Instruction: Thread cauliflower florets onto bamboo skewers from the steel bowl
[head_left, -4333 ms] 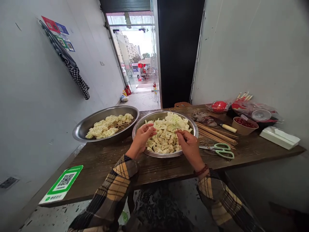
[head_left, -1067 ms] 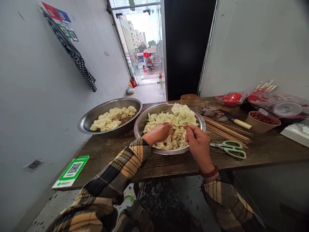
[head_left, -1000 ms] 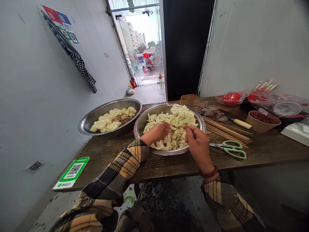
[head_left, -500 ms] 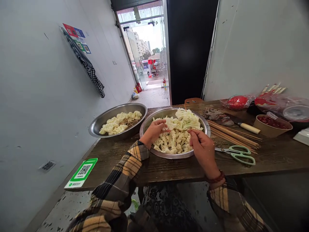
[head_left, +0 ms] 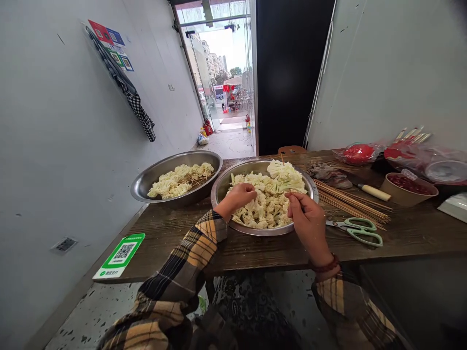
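On the dark wooden table (head_left: 255, 255), a round steel basin (head_left: 263, 233) holds pale cauliflower florets (head_left: 260, 209); a wide steel bowl (head_left: 146, 181) stands to its left. Right of the basin lie thin brown wooden skewers (head_left: 352, 203), green-handled metal scissors (head_left: 346, 225) before them, a wooden-handled knife (head_left: 374, 192) behind. A green-and-white rectangular card (head_left: 123, 253) lies at the left front.

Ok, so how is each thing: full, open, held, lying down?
Front bowl, holding loose cauliflower
Left bowl, partly filled
Left hand, curled, above front bowl
Right hand, pinching skewered cauliflower
Scissors, lying flat
Knife, lying flat
Sticks, loosely bunched
Tub, open, holding red stuff
Cloth, hanging
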### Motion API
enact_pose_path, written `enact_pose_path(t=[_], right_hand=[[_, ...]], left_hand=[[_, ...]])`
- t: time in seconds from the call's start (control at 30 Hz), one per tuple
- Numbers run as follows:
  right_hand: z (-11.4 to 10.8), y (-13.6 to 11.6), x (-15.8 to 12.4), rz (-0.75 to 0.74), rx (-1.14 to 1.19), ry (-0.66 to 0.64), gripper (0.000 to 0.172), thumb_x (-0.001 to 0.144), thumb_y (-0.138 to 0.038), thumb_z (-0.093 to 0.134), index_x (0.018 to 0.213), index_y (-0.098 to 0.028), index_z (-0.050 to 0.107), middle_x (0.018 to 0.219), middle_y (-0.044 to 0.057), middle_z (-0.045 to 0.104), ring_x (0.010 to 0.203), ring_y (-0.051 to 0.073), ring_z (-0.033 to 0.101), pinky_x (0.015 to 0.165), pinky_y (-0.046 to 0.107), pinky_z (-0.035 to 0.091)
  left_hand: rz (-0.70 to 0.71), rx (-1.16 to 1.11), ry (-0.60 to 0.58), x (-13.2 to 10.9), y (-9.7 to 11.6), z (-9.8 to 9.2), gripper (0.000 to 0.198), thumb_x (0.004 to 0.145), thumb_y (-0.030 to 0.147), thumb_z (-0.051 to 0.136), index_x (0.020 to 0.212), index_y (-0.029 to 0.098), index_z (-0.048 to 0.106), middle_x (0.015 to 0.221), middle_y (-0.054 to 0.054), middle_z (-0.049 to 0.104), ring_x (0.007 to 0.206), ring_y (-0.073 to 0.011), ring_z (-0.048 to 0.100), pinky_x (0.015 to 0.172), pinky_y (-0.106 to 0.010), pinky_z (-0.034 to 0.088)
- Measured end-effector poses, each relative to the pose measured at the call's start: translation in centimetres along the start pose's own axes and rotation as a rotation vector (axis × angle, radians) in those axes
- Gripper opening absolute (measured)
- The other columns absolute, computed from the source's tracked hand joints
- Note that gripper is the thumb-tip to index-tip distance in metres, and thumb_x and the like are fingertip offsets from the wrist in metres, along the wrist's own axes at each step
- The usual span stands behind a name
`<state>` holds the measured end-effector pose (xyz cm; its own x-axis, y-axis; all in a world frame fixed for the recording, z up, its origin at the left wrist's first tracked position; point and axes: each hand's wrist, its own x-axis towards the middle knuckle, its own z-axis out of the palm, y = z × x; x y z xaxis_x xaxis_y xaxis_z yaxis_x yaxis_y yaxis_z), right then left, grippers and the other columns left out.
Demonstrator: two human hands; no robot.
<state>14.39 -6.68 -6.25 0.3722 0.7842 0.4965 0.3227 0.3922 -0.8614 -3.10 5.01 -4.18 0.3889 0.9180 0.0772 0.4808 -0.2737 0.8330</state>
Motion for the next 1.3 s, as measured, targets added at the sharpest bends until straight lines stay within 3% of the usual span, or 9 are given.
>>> enact_pose_path(t=[0.1,0.2,0.3,0.4,0.63,0.8,0.97,1.13,1.3], right_hand=[[0.0,-0.1,0.0,0.000,-0.008,0.001,0.030,0.091,-0.038,0.048,0.096,-0.015,0.067,0.054,-0.005,0.050,0.050,0.011,0.048,0.054,0.024,0.040],[0.0,-0.3,0.0,0.000,-0.015,0.003,0.030,0.091,-0.038,0.048,0.095,-0.016,0.067,0.055,-0.004,0.051,0.050,0.011,0.048,0.053,0.024,0.039],[-0.1,-0.4,-0.1,-0.002,-0.016,-0.002,0.030,0.091,-0.038,0.048,0.095,-0.016,0.067,0.055,-0.003,0.053,0.050,0.011,0.049,0.052,0.024,0.039],[-0.1,-0.4,-0.1,-0.001,-0.024,-0.002,0.030,0.091,-0.038,0.048,0.096,-0.016,0.067,0.057,-0.003,0.054,0.050,0.011,0.049,0.051,0.024,0.039],[-0.1,-0.1,-0.1,-0.019,-0.024,-0.003,0.029,0.091,-0.038,0.048,0.095,-0.016,0.067,0.055,-0.004,0.053,0.052,0.012,0.049,0.054,0.024,0.040],[-0.1,0.0,-0.1,-0.015,-0.004,-0.008,0.029,0.091,-0.038,0.048,0.094,-0.016,0.066,0.056,-0.004,0.052,0.052,0.012,0.049,0.055,0.025,0.040],[0.0,0.0,-0.1,-0.028,-0.015,-0.005,0.028,0.091,-0.037,0.047,0.094,-0.016,0.065,0.057,-0.004,0.052,0.053,0.012,0.049,0.055,0.025,0.039],[-0.1,-0.1,-0.1,-0.031,-0.011,-0.006,0.028,0.091,-0.037,0.047,0.093,-0.015,0.065,0.056,-0.004,0.051,0.052,0.011,0.048,0.053,0.024,0.038],[-0.1,0.1,-0.2,-0.020,-0.008,-0.007,0.029,0.092,-0.038,0.047,0.095,-0.016,0.065,0.057,-0.004,0.050,0.052,0.011,0.047,0.053,0.023,0.038]], left_hand=[[0.056,0.462,0.031,0.3,-0.7,0.3,0.015,0.065,0.019,0.059,0.051,0.017,0.053,0.054,0.000,0.046,0.060,-0.0141,0.047,0.057,-0.026,0.037],[0.175,0.645,0.046,0.4,-0.8,0.7,0.009,0.068,0.017,0.056,0.069,0.017,0.065,0.079,-0.008,0.059,0.079,-0.0217,0.056,0.072,-0.032,0.042],[0.355,0.631,0.002,0.3,-0.4,1.1,0.029,0.071,0.010,0.050,0.090,0.022,0.070,0.103,-0.008,0.061,0.099,-0.0238,0.054,0.091,-0.034,0.040],[0.454,0.522,-0.138,0.3,-0.2,1.5,0.036,0.071,0.005,0.047,0.089,0.025,0.070,0.106,-0.005,0.061,0.102,-0.0216,0.054,0.096,-0.032,0.037],[0.322,0.556,-0.093,0.6,-0.4,1.7,0.019,0.066,0.005,0.054,0.073,0.017,0.067,0.085,-0.009,0.058,0.085,-0.0231,0.056,0.083,-0.036,0.043],[0.199,0.098,0.019,0.7,-0.2,0.2,0.021,0.066,0.007,0.054,0.081,0.017,0.064,0.079,-0.003,0.058,0.072,-0.0138,0.054,0.073,-0.029,0.047],[0.109,-0.484,-0.120,-0.2,0.9,-0.7,0.019,0.066,0.013,0.063,0.085,0.015,0.060,0.087,-0.004,0.063,0.072,-0.0106,0.056,0.066,-0.024,0.051],[0.026,-0.704,-0.127,-0.5,1.6,-0.8,0.024,0.063,0.015,0.071,0.083,0.014,0.057,0.085,-0.005,0.064,0.072,-0.0113,0.060,0.060,-0.022,0.052],[0.003,-0.844,-0.181,-0.6,1.7,-1.0,0.022,0.065,0.010,0.066,0.085,0.015,0.056,0.079,-0.002,0.063,0.077,-0.0168,0.066,0.073,-0.034,0.056]])
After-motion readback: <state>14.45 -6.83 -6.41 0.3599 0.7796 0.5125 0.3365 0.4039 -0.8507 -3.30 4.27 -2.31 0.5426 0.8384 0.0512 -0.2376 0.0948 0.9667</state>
